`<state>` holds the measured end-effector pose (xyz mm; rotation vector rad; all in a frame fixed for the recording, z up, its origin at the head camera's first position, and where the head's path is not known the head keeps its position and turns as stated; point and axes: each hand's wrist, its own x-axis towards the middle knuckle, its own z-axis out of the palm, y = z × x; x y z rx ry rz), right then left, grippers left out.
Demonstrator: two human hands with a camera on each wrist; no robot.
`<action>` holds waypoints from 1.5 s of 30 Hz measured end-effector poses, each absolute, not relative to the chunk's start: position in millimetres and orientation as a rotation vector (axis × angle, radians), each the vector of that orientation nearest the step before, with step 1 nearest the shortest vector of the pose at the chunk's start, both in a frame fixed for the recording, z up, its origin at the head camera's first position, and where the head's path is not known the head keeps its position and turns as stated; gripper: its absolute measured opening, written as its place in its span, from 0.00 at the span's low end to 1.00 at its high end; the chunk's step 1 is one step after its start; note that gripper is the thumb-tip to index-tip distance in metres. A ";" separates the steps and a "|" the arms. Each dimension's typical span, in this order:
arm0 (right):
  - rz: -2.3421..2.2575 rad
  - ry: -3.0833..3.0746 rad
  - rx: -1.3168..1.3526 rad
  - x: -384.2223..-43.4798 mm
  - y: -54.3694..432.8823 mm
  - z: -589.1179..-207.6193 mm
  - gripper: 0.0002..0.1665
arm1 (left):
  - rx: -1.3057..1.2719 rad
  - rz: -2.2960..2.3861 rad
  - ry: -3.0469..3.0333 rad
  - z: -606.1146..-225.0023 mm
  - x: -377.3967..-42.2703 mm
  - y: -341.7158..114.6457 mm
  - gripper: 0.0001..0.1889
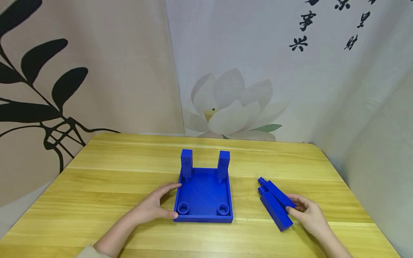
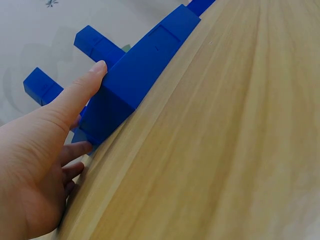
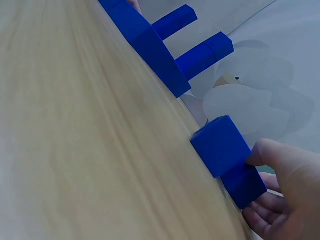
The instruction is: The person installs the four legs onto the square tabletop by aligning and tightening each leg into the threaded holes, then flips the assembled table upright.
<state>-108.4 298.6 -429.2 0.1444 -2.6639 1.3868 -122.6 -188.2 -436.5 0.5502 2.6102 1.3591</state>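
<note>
A shallow blue plastic base [image 1: 204, 195] with raised walls lies on the table in the head view. Two square blue legs [image 1: 186, 161] stand upright at its far corners. Round sockets [image 1: 183, 208] show at the near corners. My left hand [image 1: 151, 206] rests against the base's left side, thumb at the near corner and index finger farther along the wall. To the right, two loose blue legs with ridged round ends lie side by side. My right hand [image 1: 306, 213] pinches the square end of the farther loose leg [image 1: 280, 193]; the nearer leg [image 1: 275, 209] lies against it.
The wooden table [image 1: 129, 161] reaches back to a printed cloth [image 1: 238, 53] with a lotus and dark characters. Dark leaf shapes are printed on the cloth at the left. Bare wood lies between the base and the loose legs.
</note>
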 end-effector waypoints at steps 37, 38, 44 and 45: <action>1.431 -2.445 -0.065 -107.3 291.2 -425.8 0.21 | 0.565 1.381 2.591 -437.9 -123.7 -189.3 0.48; 1.446 -2.424 -0.070 -107.4 290.9 -425.4 0.21 | 0.565 1.380 2.592 -437.7 -123.7 -189.3 0.48; 1.556 -2.289 -0.082 -105.7 288.4 -423.2 0.20 | 0.570 1.389 2.583 -436.1 -123.5 -188.7 0.47; 1.582 -2.264 -0.078 -105.4 288.0 -422.8 0.20 | 0.569 1.391 2.581 -436.0 -123.4 -188.6 0.47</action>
